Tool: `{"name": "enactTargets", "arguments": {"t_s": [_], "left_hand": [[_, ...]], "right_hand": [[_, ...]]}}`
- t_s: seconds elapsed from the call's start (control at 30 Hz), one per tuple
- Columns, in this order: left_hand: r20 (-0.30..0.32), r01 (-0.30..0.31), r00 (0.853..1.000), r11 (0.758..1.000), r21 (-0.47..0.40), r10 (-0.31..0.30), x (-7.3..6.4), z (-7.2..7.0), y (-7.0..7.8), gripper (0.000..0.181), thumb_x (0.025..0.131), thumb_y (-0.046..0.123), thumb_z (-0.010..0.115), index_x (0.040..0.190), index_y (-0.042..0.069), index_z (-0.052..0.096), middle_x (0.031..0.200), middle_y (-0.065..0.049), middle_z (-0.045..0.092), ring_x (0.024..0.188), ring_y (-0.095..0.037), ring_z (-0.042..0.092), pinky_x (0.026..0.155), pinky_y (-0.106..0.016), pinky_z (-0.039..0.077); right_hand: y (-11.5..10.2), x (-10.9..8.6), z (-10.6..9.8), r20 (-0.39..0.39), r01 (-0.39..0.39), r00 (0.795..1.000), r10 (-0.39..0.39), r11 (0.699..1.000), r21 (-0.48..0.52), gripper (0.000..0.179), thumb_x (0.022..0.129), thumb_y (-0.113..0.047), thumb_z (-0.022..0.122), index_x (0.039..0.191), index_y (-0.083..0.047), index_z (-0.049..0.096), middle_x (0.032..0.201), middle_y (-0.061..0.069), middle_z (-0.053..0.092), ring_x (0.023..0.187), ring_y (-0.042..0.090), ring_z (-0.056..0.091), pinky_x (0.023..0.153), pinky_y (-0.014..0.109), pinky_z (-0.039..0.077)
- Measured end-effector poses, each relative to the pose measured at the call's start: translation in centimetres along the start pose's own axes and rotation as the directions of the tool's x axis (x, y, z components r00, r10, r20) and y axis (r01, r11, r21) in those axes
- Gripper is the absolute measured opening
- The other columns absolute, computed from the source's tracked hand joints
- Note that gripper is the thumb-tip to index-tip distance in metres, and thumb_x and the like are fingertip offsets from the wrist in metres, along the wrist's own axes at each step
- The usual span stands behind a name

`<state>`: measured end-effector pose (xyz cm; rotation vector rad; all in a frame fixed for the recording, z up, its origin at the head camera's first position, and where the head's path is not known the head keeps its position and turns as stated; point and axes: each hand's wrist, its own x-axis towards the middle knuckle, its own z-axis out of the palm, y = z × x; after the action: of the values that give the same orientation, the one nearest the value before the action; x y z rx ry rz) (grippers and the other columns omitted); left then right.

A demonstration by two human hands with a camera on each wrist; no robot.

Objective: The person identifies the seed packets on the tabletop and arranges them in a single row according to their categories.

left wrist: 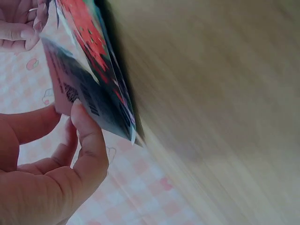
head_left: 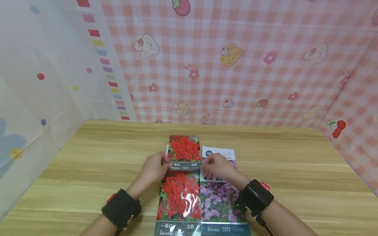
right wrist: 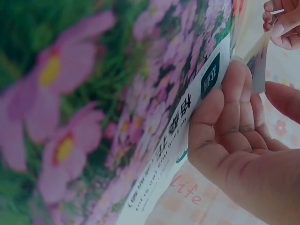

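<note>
A flower seed packet (head_left: pixel 184 148) printed with red blooms has its near edge raised off the table, with a grey lettered band along that edge. My left hand (head_left: pixel 155 167) pinches the left corner of the band between thumb and fingers. At the right corner, my right hand (head_left: pixel 218 166) grips the same edge. The packet's underside (left wrist: pixel 86 91), with a square code and barcode, shows in the left wrist view. Nearer me lies a second red-flower packet (head_left: pixel 178 196), glossy and face up. Right of it is a purple-flower packet (head_left: pixel 220 200), its white header partly behind my right hand.
The packets lie on a wood-grain table (head_left: pixel 295 164). A pink checked cloth (head_left: pixel 251 75) with cartoon prints rises along the table's back edge, and a pale cloth (head_left: pixel 53 65) hangs on the left. Black camera bands (head_left: pixel 122 208) circle both wrists.
</note>
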<state>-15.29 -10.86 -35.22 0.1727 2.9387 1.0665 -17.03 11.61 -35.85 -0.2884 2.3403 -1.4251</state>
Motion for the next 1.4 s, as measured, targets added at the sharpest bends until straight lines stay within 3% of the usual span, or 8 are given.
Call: {"name": "enactTargets", "arguments": {"t_s": [0.17,0.3,0.6,0.87,0.93,1.13,1.23,1.4], "left_hand": [[-0.037,-0.004,0.999,1.0,-0.03,0.003,-0.1,0.0,0.2,0.009,0.084,0.008,0.065,0.081,0.003,0.059,0.067,-0.002,0.053,0.056,-0.013,0.046,0.052,-0.025,0.038],[-0.071,-0.012,0.997,0.998,-0.069,0.007,-0.3,0.1,0.4,0.008,0.084,0.008,0.065,0.08,0.003,0.06,0.066,-0.002,0.054,0.056,-0.013,0.047,0.052,-0.026,0.04],[-0.137,0.008,0.989,0.962,-0.271,-0.047,-1.5,0.2,0.9,0.009,0.084,0.003,0.064,0.09,0.0,0.059,0.077,-0.006,0.058,0.063,-0.014,0.054,0.054,-0.025,0.046],[-0.126,0.037,0.986,0.885,-0.463,-0.107,-2.3,-0.1,1.4,0.037,0.084,0.0,0.062,0.12,-0.004,0.051,0.088,-0.01,0.055,0.071,-0.017,0.059,0.05,-0.02,0.042],[-0.113,0.043,0.987,0.857,-0.513,-0.117,-2.6,-0.2,1.5,0.036,0.085,-0.001,0.061,0.119,-0.003,0.052,0.088,-0.01,0.053,0.07,-0.018,0.058,0.051,-0.021,0.043],[-0.09,0.049,0.986,0.756,-0.653,-0.141,-3.4,-0.5,1.8,0.032,0.085,-0.006,0.057,0.118,-0.003,0.054,0.089,-0.012,0.049,0.071,-0.015,0.059,0.071,-0.034,0.054],[-0.086,0.057,0.984,0.741,-0.669,-0.154,-3.7,-0.7,1.8,0.034,0.085,-0.008,0.056,0.118,-0.001,0.053,0.09,-0.012,0.048,0.071,-0.013,0.058,0.071,-0.035,0.054],[-0.061,0.065,0.986,0.693,-0.718,-0.156,-4.2,-1.1,1.7,0.035,0.085,-0.01,0.054,0.119,-0.001,0.052,0.092,-0.014,0.046,0.077,-0.016,0.059,0.072,-0.032,0.053]], "right_hand": [[-0.1,-0.3,-0.1,-0.016,0.022,1.0,-0.02,0.995,0.099,0.009,0.088,0.0,0.052,0.08,0.003,0.054,0.082,0.015,0.063,0.071,0.023,0.063,0.065,0.033,0.053],[-0.3,-0.7,-0.2,-0.043,0.054,0.998,-0.048,0.987,0.153,0.008,0.087,0.001,0.053,0.08,0.004,0.055,0.08,0.018,0.064,0.069,0.025,0.063,0.066,0.036,0.053],[-0.5,-1.9,-0.3,-0.064,0.116,0.992,-0.105,0.971,0.211,0.007,0.088,0.0,0.055,0.084,0.006,0.054,0.078,0.018,0.064,0.069,0.028,0.064,0.07,0.04,0.053],[-0.6,-3.4,-0.4,-0.075,0.166,0.985,-0.155,0.969,0.183,0.007,0.088,-0.001,0.056,0.084,0.005,0.055,0.077,0.014,0.064,0.073,0.028,0.064,0.073,0.041,0.052],[-0.7,-3.7,-0.3,-0.077,0.177,0.983,-0.166,0.971,0.158,0.008,0.088,-0.003,0.058,0.084,0.003,0.056,0.077,0.013,0.064,0.073,0.027,0.063,0.073,0.038,0.052],[-0.8,-4.5,0.0,-0.069,0.219,0.975,-0.21,0.963,0.156,0.008,0.084,-0.004,0.063,0.081,-0.002,0.056,0.077,0.012,0.064,0.072,0.027,0.063,0.073,0.04,0.052],[-0.8,-4.7,0.3,-0.065,0.233,0.972,-0.226,0.96,0.154,0.009,0.083,-0.004,0.064,0.08,-0.001,0.056,0.076,0.012,0.063,0.072,0.031,0.063,0.072,0.043,0.052],[-1.0,-5.2,0.5,-0.048,0.268,0.963,-0.264,0.955,0.13,0.011,0.084,-0.004,0.063,0.081,0.003,0.055,0.076,0.012,0.063,0.072,0.03,0.063,0.072,0.041,0.052]]}}
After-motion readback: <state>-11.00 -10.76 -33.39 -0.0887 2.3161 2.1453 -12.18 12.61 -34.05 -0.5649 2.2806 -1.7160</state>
